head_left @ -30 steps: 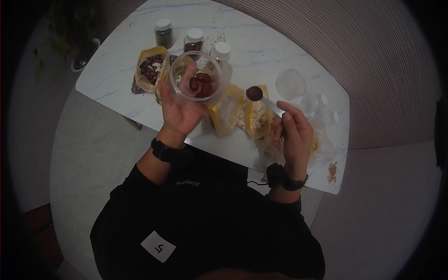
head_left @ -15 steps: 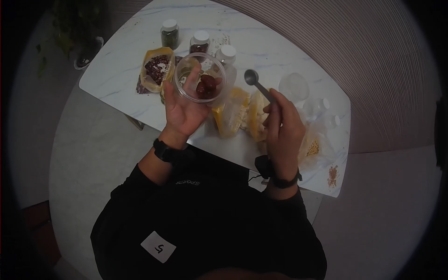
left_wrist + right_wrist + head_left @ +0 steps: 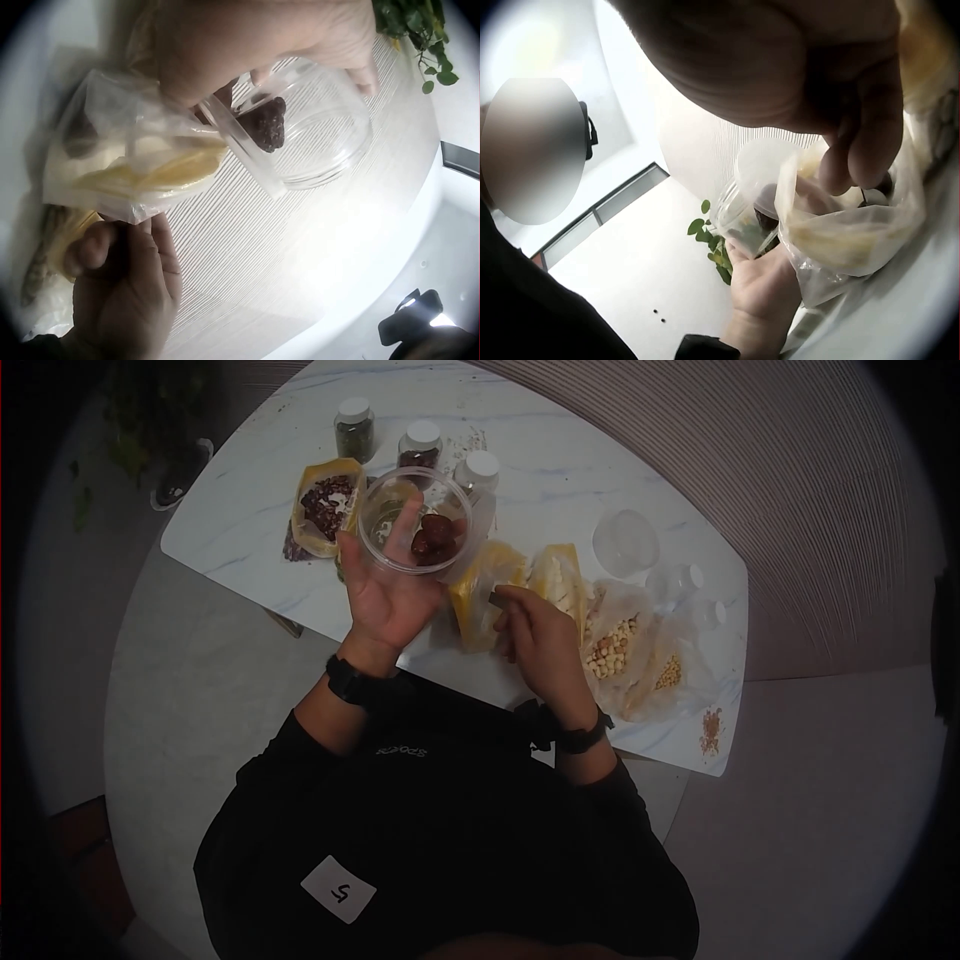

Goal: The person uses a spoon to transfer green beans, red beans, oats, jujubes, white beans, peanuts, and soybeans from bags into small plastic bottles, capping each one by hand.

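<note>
In the head view my left hand (image 3: 393,605) holds a round clear plastic tub (image 3: 334,146), fingers behind it and thumb at its side. A few dark red dates (image 3: 435,538) lie inside the tub. My right hand (image 3: 548,650) is over an open plastic bag with yellow edges (image 3: 487,610), just right of the tub. Its fingers pinch the measuring spoon (image 3: 874,197), which dips into the bag's mouth in the right wrist view; the bag hides most of the spoon.
Three white-lidded jars, one with green contents (image 3: 353,438), stand behind the tub. A bag of dark red beans (image 3: 328,505) is left. Rightward lie bags of white beans (image 3: 558,582), pale nuts (image 3: 612,652) and yellow grains (image 3: 668,673), with a clear container (image 3: 627,543) behind and brown crumbs (image 3: 711,730) near the edge.
My right hand has swung left with the measuring spoon, from above the bags on the right down to the yellow-edged bag. My left hand keeps the tub almost in place.
</note>
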Tool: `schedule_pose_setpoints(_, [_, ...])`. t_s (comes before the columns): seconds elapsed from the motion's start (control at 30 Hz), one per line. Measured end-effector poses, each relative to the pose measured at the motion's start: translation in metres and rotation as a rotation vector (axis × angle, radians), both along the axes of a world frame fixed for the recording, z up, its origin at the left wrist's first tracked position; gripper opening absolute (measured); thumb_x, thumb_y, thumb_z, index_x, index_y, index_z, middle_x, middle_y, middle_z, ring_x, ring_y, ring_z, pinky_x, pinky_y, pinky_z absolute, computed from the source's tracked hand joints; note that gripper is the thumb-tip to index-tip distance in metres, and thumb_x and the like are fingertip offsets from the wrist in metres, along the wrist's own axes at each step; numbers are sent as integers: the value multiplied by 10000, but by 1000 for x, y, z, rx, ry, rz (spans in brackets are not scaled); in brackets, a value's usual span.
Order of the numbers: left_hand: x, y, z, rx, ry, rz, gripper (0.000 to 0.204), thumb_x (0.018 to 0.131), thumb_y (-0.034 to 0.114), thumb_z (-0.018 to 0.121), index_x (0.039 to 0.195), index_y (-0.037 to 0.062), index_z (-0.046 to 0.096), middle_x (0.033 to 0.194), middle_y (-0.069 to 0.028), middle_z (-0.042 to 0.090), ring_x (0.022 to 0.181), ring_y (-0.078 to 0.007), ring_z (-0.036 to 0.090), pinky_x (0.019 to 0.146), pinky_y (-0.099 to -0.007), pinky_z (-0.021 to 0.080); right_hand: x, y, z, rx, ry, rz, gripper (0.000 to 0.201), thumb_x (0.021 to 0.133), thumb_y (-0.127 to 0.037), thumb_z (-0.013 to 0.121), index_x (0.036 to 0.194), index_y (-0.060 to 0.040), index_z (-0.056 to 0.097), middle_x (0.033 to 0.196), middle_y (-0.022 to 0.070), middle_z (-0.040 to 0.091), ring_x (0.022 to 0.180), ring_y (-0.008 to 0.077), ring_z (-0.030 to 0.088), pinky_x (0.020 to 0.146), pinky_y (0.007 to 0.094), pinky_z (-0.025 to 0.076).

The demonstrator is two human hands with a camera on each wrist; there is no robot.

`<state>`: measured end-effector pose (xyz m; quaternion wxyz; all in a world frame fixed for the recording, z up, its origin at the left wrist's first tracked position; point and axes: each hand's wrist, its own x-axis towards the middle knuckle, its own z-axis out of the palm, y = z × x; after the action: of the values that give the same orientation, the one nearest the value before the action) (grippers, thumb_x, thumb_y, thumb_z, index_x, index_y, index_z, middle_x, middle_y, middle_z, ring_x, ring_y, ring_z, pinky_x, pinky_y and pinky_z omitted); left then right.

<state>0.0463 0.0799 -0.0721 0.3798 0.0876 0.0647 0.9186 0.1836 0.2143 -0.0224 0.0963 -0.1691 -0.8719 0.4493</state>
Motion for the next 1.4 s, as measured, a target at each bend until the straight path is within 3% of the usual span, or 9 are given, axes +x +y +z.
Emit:
schedule_pose_setpoints(0.27, [-1,-4,-1,2,7,3,1096,722,840,504,1539,186,177,1490,-178,362,1374,-310,351,1108,-447,281,18,30,3,-574,19,-160,284,1018,-120,414,1216,-2,580,794,70,636,525,93,556,484,223,459])
schedule_pose_setpoints(0.4, [-5,-4,-10,13,28,-15,1103,719,841,507,1541,192,159,1472,-188,381,1361,-302,374,1100,-436,297,32,43,13,-637,76,-179,281,1015,-113,422,1219,3,577,798,73,633,523,96,555,492,226,465])
schedule_pose_setpoints(0.7, [6,2,-2,-36,205,-32,1054,771,801,495,1542,199,103,1483,-190,350,1356,-306,376,1133,-456,274,29,7,64,-379,475,-220,286,1005,-96,437,1236,9,569,845,65,648,592,91,558,565,216,482])
schedule_pose_setpoints(0.8, [13,2,11,-139,212,-2,1134,718,803,566,1542,170,112,1512,-136,318,1390,-297,321,1158,-463,226,13,-10,68,231,382,3,337,927,51,490,1257,2,535,879,101,634,703,138,639,601,278,509])
schedule_pose_setpoints(0.83, [14,1,9,-140,215,2,1134,718,803,566,1542,170,112,1512,-136,318,1390,-297,321,1158,-463,226,8,-12,65,230,385,6,337,927,51,490,1257,2,535,879,101,634,703,138,639,601,278,509])
schedule_pose_setpoints(0.9, [13,-2,5,-132,211,13,1143,715,800,575,1541,168,102,1507,-145,318,1397,-296,311,1157,-465,237,-2,-15,57,530,466,113,364,907,74,489,1256,-17,543,878,109,635,701,158,645,599,285,514])
schedule_pose_setpoints(1.03, [9,-10,6,-108,249,-34,1158,706,801,582,1541,163,96,1515,-142,300,1405,-295,296,1161,-462,236,7,-11,65,488,473,9,350,912,63,489,1244,-24,559,861,110,634,639,171,625,579,297,506])
schedule_pose_setpoints(1.13, [5,-8,1,-7,206,-10,1140,730,793,561,1541,173,53,1455,-238,364,1346,-314,392,1135,-456,285,20,-2,70,302,324,-179,306,927,23,496,1217,-23,581,845,121,628,622,182,604,590,303,505])
schedule_pose_setpoints(1.4, [7,-2,5,-43,155,-31,1197,689,862,511,1541,165,43,1446,-240,373,1324,-315,419,1117,-454,309,13,-4,26,391,21,-46,282,916,-28,505,1190,-30,575,842,139,639,701,258,629,658,341,501])
